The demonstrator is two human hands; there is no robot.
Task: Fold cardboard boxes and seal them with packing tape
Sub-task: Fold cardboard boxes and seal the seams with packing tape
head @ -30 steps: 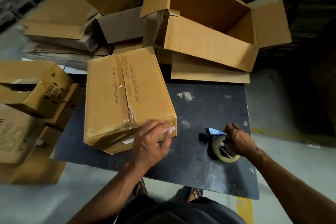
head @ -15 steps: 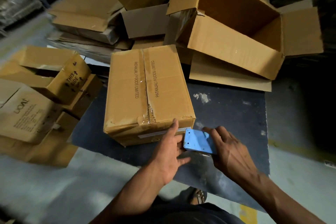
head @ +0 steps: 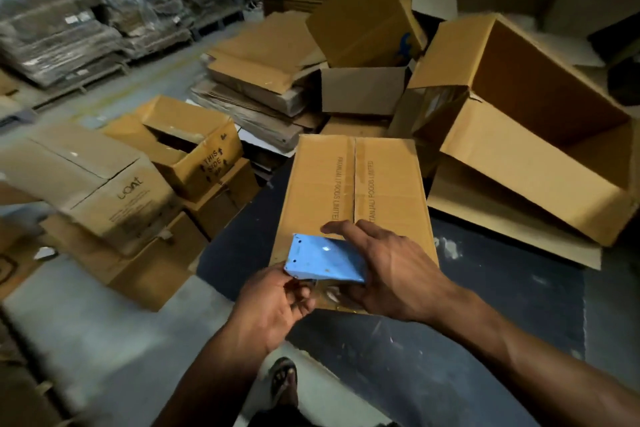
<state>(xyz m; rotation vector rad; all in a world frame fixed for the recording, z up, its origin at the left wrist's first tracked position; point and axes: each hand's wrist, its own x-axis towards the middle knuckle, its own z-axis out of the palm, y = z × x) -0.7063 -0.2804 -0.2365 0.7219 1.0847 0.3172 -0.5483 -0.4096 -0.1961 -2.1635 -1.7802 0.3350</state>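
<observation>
Fingers (head: 349, 229) of both hands gripping tape dispenser (head: 325, 262), over closed box (head: 353, 184)

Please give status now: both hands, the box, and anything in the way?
Right hand grips blue dispenser over box. Left hand pinches at its near end, likely tape. Box closed, on dark mat. Nothing blocking.

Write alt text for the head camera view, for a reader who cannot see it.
Two bare hands hold a blue tape dispenser over the near end of a closed cardboard box on a dark mat: the right hand grips the dispenser, and the left hand pinches something below it, probably the tape end. Open and flattened boxes crowd the warehouse floor around.
</observation>
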